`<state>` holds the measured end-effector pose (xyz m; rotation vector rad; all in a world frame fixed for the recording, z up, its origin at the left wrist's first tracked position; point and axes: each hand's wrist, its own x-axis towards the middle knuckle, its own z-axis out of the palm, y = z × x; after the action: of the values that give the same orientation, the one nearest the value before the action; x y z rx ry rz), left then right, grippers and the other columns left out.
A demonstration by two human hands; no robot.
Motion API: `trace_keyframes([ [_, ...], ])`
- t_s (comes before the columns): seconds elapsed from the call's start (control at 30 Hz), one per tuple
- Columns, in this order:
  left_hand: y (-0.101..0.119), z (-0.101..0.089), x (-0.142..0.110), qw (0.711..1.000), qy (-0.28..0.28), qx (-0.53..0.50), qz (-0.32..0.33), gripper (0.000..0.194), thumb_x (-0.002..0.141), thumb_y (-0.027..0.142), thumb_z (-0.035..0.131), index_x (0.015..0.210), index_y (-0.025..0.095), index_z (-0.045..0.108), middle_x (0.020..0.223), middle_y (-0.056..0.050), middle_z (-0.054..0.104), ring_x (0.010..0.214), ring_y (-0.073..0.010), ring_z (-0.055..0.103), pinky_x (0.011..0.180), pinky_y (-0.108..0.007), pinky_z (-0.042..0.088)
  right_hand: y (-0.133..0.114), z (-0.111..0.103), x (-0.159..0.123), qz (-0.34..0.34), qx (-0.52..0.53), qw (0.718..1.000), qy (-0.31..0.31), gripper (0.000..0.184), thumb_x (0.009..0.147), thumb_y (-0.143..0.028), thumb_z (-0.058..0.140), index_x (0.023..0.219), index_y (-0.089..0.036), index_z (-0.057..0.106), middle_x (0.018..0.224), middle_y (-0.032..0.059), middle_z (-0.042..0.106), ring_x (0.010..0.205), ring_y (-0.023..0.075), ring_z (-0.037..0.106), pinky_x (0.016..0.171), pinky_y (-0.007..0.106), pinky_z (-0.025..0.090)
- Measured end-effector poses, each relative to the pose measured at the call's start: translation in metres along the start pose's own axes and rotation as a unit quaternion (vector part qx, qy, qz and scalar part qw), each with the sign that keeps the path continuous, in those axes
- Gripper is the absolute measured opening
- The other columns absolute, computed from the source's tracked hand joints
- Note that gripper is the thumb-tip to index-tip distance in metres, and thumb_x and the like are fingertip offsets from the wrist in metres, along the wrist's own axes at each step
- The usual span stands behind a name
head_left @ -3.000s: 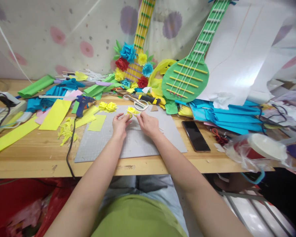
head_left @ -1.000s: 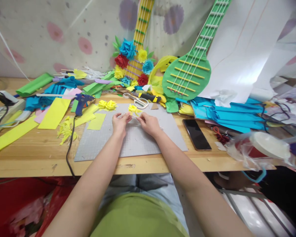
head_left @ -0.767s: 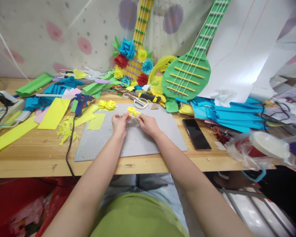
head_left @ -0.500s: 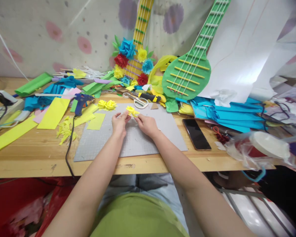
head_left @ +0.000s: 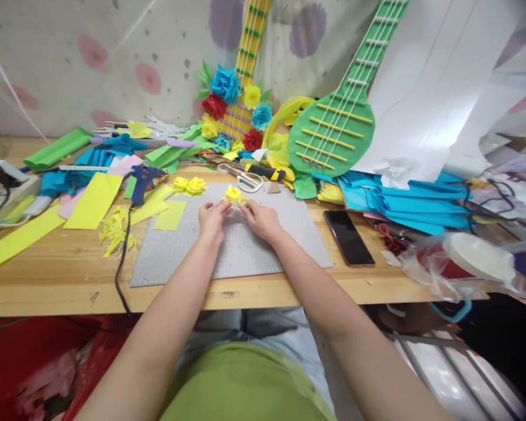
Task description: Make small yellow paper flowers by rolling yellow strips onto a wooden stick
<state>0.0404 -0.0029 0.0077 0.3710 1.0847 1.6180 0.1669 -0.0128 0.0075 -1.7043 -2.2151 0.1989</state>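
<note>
A small yellow paper flower (head_left: 233,194) is pinched between my two hands over the grey cutting mat (head_left: 263,251). My left hand (head_left: 213,222) closes its thumb and fingers on the flower's left side. From the right, my right hand (head_left: 260,221) grips a petal edge with thumb and forefinger. The fingers hide the flower's underside. Finished-looking yellow paper flowers (head_left: 189,186) lie at the mat's back left edge. White-handled scissors (head_left: 249,183) rest just behind the flower. A yellow paper square (head_left: 170,215) lies left of my left hand.
A blue glue gun (head_left: 144,184) stands at left, its black cord running over the table edge. Yellow scraps (head_left: 116,231) lie beside it. A phone (head_left: 349,237) is right of the mat. Behind stand a green paper instrument (head_left: 333,137) and a yellow one (head_left: 239,120) with flowers.
The yellow flower has turned in my fingers and its petals now show more fully. Both hands stay in nearly the same place, with small finger shifts.
</note>
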Motion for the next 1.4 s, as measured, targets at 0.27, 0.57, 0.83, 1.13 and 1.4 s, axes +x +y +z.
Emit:
trace_keyframes([
  [0.27,-0.0022,0.0014,0.0004,0.999,-0.001,-0.028,0.032,0.041,0.061,0.002,0.063,0.077,0.019,0.029,0.066,0.003,0.056,0.055,-0.0065,0.057,0.073,-0.028,0.049,0.0012,0.0019,-0.0008,-0.012,0.041,0.998,0.035,0.026,0.087,-0.041,0.034,0.092,-0.022,0.052,0.086,0.0003,0.066,0.073,0.0144,0.059,0.061,0.023,0.032],
  [0.57,0.0013,-0.0002,-0.0003,1.0,-0.018,-0.024,-0.007,0.036,0.061,0.001,0.062,0.077,0.017,0.033,0.06,0.001,0.058,0.057,-0.0099,0.06,0.07,-0.027,0.05,0.0,-0.0002,0.0,-0.002,0.025,0.999,0.024,0.027,0.089,-0.039,0.033,0.094,-0.022,0.054,0.086,0.0016,0.066,0.074,0.0146,0.059,0.06,0.023,0.03],
  [0.83,0.0014,-0.0016,0.0021,1.0,-0.024,0.006,-0.018,0.034,0.06,0.001,0.06,0.078,0.016,0.036,0.058,0.001,0.056,0.055,-0.0099,0.059,0.066,-0.026,0.05,0.0031,0.0004,0.0,-0.013,-0.01,1.0,0.014,0.031,0.09,-0.04,0.03,0.096,-0.021,0.054,0.084,0.003,0.067,0.072,0.0148,0.059,0.058,0.023,0.029],
  [1.13,0.0001,0.0002,0.0011,0.999,0.02,0.02,0.02,0.047,0.059,0.004,0.064,0.086,0.019,0.029,0.065,0.003,0.056,0.055,-0.0096,0.059,0.068,-0.028,0.05,0.0012,-0.0008,-0.0008,-0.018,-0.003,1.0,0.014,0.032,0.089,-0.042,0.03,0.096,-0.022,0.053,0.085,0.0016,0.066,0.072,0.0144,0.059,0.058,0.023,0.029],
  [1.4,-0.0006,0.0001,0.0004,0.999,0.027,0.021,0.038,0.046,0.06,0.005,0.064,0.082,0.02,0.026,0.062,0.004,0.056,0.054,-0.0079,0.058,0.069,-0.027,0.05,0.0052,0.0018,-0.0007,-0.031,0.018,0.998,0.048,0.027,0.087,-0.041,0.035,0.09,-0.023,0.055,0.084,-0.0004,0.066,0.072,0.013,0.058,0.06,0.023,0.031],
])
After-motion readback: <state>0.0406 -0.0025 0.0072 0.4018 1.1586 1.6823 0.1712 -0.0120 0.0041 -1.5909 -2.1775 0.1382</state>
